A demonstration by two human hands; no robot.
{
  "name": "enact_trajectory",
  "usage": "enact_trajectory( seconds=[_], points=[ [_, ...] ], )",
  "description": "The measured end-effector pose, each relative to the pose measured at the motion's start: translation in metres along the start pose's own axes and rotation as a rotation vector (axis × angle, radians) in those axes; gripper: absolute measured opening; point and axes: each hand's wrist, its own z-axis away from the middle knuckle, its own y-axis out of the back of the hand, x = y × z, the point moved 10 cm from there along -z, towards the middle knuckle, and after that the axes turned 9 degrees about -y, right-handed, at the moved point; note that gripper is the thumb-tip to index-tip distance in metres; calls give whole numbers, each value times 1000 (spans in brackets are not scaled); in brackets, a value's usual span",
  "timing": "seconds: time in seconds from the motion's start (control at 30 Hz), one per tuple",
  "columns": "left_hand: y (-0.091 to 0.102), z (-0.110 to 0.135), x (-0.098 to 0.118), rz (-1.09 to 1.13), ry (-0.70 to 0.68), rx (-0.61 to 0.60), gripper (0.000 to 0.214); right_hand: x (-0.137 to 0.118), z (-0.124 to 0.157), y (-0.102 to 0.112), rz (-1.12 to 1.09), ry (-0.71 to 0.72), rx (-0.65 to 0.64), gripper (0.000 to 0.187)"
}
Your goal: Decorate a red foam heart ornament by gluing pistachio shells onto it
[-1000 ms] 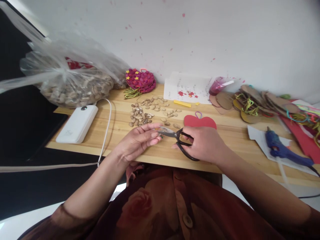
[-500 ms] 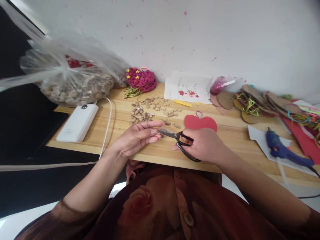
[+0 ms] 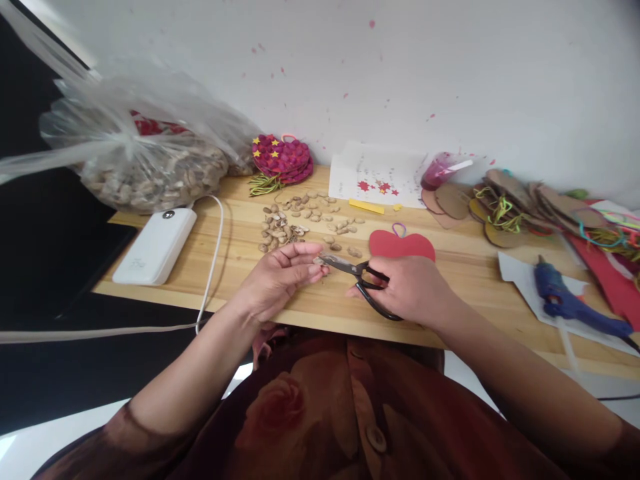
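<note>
My right hand (image 3: 413,287) grips a pair of black-handled scissors (image 3: 364,272), its fingers in the handle loops and the blades pointing left. At the blade tips my left hand (image 3: 283,277) is closed, with thumb and fingers pinching a small pale peanut shell (image 3: 319,262); the fingers partly hide it. Just behind the hands lie loose peanuts and shell halves (image 3: 283,230) on the wooden table (image 3: 310,312). A red apple-shaped cutout (image 3: 403,245) with a purple loop lies beyond my right hand.
On the left are a plastic bag of peanuts (image 3: 155,173) and a white power bank (image 3: 155,247) with a cable. A purple peanut craft with yellow stars (image 3: 283,160), star-covered paper (image 3: 380,177), cardboard shapes (image 3: 505,200) and a blue glue gun (image 3: 575,303) stand farther back and right.
My left fingers have drawn together around the small shell piece. The scissors have shifted slightly right and down, their blades looking closed in both frames.
</note>
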Motion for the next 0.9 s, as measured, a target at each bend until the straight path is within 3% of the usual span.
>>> enact_trajectory(
  seconds=[0.33, 0.9],
  points=[
    [5, 4, -2, -23, -63, 149, 29, 3, 3, 1, 36, -32, -5, 59],
    [11, 4, -12, 6, -92, 179, 26, 3, 3, -8, 141, 29, -21, 64]
  ],
)
